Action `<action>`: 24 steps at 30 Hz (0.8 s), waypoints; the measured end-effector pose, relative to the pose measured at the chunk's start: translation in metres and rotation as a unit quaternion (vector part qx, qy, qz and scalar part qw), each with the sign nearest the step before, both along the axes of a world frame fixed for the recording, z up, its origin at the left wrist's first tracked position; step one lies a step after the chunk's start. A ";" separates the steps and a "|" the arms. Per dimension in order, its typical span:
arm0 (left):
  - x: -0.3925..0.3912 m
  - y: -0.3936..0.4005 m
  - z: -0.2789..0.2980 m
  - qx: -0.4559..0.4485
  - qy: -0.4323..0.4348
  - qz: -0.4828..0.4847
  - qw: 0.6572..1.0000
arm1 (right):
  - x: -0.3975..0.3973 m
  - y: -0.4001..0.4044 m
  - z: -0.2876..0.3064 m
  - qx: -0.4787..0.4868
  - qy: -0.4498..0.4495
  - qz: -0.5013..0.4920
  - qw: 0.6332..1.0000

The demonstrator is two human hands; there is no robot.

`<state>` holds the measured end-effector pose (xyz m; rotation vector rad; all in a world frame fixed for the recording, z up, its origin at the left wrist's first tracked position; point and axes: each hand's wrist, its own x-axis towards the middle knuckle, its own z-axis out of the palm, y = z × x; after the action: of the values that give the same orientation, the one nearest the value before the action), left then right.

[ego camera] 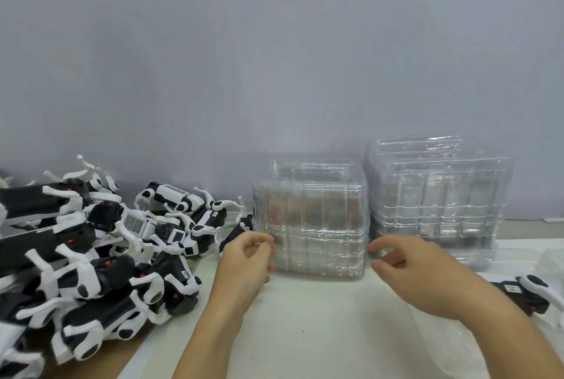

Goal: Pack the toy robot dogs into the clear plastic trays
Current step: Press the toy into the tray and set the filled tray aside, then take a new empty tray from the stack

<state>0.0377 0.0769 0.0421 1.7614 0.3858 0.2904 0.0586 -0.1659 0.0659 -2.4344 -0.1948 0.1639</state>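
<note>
Looking down from the head view, both hands flank the nearer stack of trays point(311, 223) standing on edge mid-bench: the left hand point(248, 259) pinches its left rim with curled fingers point(265, 244), while the right hand point(418, 275) has loosely curled fingers at the right rim, and contact there is too blurred to call. A second stack point(436, 204) stands just beside it, nearer the wall point(274, 73). These trays look thin, light, springy and slick, likely nested tight, so peeling one off by its stiffer rim seems wiser than squeezing the flimsy walls. Dogs point(91, 256) lie heaped at the left, legs tangled; they look rigid but snag-prone, best lifted by the body. One dog point(528, 290) lies at the right. The bench point(320, 317) is pale and smooth, with crinkled plastic film point(457, 342) beneath the right forearm.
</note>
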 end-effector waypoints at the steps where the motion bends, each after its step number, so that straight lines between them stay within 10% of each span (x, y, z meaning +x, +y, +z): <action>1: 0.000 0.000 0.000 -0.003 -0.006 0.003 1.000 | 0.001 -0.002 -0.001 -0.002 -0.004 -0.011 1.000; 17: 0.001 -0.001 0.000 -0.041 -0.036 0.000 0.999 | 0.005 -0.028 -0.002 0.018 -0.063 -0.097 0.993; 24: 0.003 0.001 -0.002 -0.061 -0.045 -0.016 0.997 | 0.013 -0.015 0.035 0.061 -0.340 -0.152 0.926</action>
<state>0.0407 0.0782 0.0405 1.6272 0.3051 0.3153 0.0712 -0.1811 0.1013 -2.2691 -0.1201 -0.8154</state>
